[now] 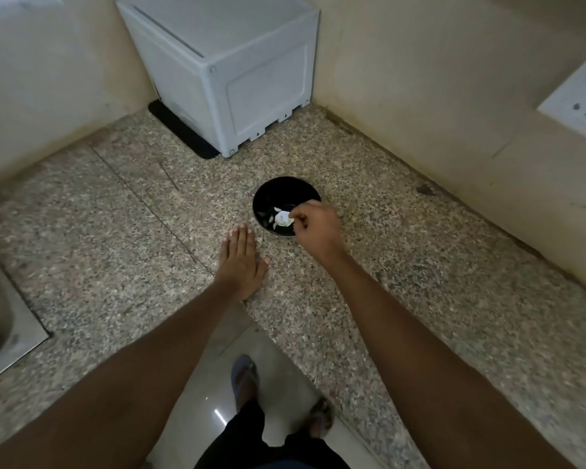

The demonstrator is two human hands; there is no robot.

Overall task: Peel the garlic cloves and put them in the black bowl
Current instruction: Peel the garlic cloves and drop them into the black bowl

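Note:
A small black bowl sits on the speckled granite counter, right of centre. Inside it lie white garlic and a few loose bits of skin. My right hand hovers over the bowl's near right side, fingers curled, its fingertips pinching the white garlic. My left hand lies flat on the counter just left of the bowl, fingers straight and together, holding nothing.
A grey plastic box stands on a black mat in the back corner. A steel sink edge shows at the far left. A wall socket is on the right wall. The counter's front edge runs diagonally above the floor and my feet.

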